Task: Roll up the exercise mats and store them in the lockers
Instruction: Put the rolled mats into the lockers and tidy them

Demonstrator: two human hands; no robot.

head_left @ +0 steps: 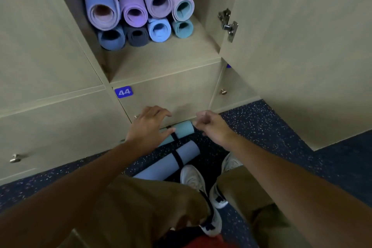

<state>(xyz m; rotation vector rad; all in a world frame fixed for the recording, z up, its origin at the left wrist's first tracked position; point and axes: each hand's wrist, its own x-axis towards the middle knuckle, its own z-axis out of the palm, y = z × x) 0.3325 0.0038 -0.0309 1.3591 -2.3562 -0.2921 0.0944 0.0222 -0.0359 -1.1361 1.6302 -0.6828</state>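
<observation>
While the person stands bent over the floor in front of the lockers, both arms reach down toward a teal rolled mat (183, 129) lying against the foot of the closed locker door marked 44 (124, 92). Left hand (150, 127): fingers spread and only slightly bent, hanging over the left part of the teal roll near its black strap (174, 136); contact with the mat cannot be confirmed. Right hand (211, 124): fingers curled loosely at the right end of the same roll, with nothing visibly gripped; whether the fingertips touch the mat end cannot be told.

A second rolled mat, blue (171, 162), lies on the speckled dark floor (261, 123) just beside the teal one, nearer the person, bound with its own black strap. White shoes (193, 177) stand close to it.

Above, the open locker compartment (161, 52) holds eight rolled mats stacked in two rows, ends facing out: purple, blue, teal and one dark grey. Its door (302, 46) stands swung open to the right, hinge (228, 24) exposed.
</observation>
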